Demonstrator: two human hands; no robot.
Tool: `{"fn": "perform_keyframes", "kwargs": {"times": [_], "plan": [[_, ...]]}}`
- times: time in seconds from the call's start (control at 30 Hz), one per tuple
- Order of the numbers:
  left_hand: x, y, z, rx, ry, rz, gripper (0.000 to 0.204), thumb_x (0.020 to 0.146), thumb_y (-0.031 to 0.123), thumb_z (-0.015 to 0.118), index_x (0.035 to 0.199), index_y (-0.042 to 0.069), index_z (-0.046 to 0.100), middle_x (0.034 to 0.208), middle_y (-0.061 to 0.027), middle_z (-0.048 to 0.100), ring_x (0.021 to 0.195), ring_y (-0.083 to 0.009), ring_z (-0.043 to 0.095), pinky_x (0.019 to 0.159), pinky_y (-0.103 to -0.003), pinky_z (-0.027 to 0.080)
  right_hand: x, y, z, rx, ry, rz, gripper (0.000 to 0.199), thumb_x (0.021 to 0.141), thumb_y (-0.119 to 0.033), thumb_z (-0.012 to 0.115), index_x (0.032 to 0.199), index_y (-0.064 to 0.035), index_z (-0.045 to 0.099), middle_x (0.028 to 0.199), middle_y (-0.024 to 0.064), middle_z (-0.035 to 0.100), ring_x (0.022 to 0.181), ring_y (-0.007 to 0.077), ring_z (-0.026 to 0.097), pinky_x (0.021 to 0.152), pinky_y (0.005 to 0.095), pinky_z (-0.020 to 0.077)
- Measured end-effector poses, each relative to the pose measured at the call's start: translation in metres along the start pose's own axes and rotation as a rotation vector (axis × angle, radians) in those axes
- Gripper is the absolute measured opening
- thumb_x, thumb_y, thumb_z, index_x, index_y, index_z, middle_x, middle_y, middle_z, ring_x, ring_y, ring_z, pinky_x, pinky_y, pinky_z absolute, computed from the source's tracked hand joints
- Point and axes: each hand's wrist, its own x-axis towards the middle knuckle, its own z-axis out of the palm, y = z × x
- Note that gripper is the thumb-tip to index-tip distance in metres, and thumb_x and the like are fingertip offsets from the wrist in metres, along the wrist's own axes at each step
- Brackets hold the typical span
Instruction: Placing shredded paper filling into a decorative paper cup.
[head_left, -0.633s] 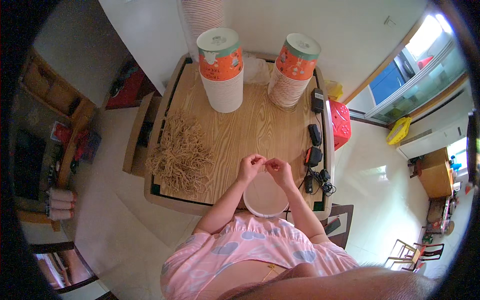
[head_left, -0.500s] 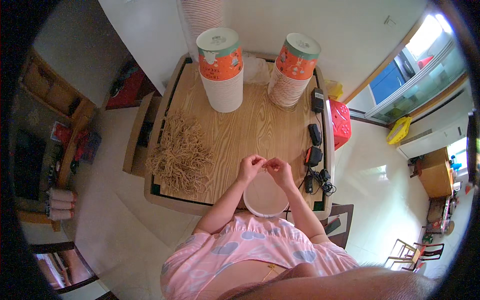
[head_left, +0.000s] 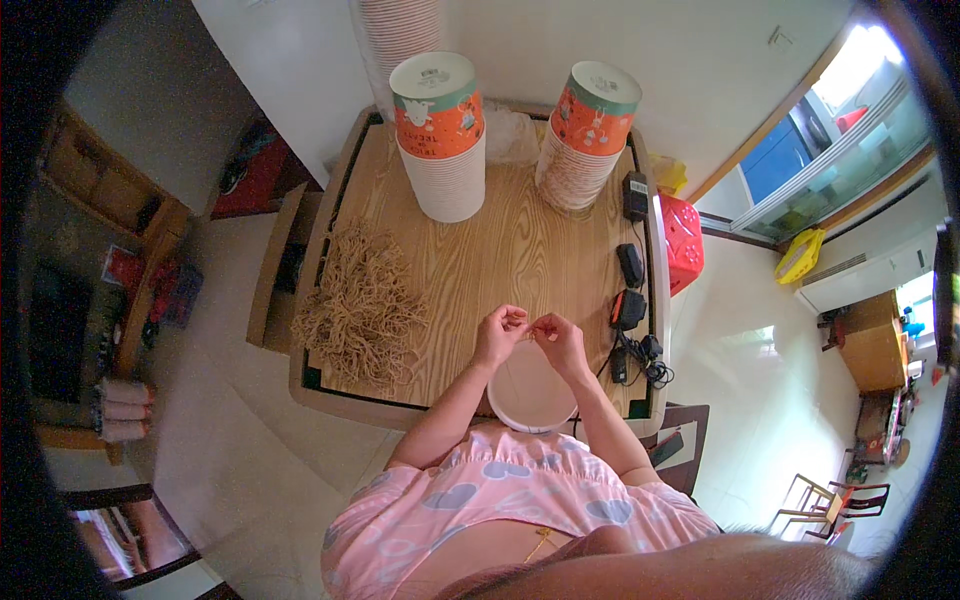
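Premises: a home, apparently a living room. Evidence noted: glossy tiled floor (head_left: 745,400), wooden cabinet (head_left: 100,190) along the left side, wooden chairs (head_left: 820,505) at lower right, red plastic stool (head_left: 680,245) beside the wood-grain tabletop (head_left: 485,270), and a glass-panelled doorway (head_left: 835,175) into an adjoining room.

Rectangular brown wood-grain table (head_left: 500,260), mid-frame, carries: tan twisted-cord heap (head_left: 360,310), centre left; two inverted orange-and-white paper bucket stacks (head_left: 443,170) (head_left: 583,150), upper centre; black adapters (head_left: 629,264) and cables (head_left: 658,375), centre right.
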Motion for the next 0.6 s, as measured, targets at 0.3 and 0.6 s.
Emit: {"fn": "perform_keyframes", "kwargs": {"times": [0.3,0.6], "plan": [[0.003,-0.008,-0.002,-0.346,-0.123,-0.289,0.015,0.076,-0.004,0.058,0.091,-0.002,0.06,0.082,-0.008,0.062,0.076,-0.0141,0.059,0.071,-0.024,0.05,-0.002,0.004,0.001,-0.04,0.01,-0.025,0.009,0.072,-0.002,0.061,0.081,-0.0009,0.06,0.071,0.0083,0.061,0.065,0.013,0.058,0.061,0.0252,0.0454],[0.003,-0.017,-0.008,-0.375,-0.237,-0.352,0.011,0.081,0.004,0.057,0.087,-0.003,0.062,0.083,-0.0087,0.063,0.077,-0.0143,0.06,0.071,-0.026,0.049,-0.003,0.007,0.0,-0.031,0.032,-0.059,0.009,0.071,-0.001,0.061,0.08,-0.0006,0.06,0.072,0.0092,0.06,0.065,0.0149,0.057,0.061,0.0264,0.046]]}}
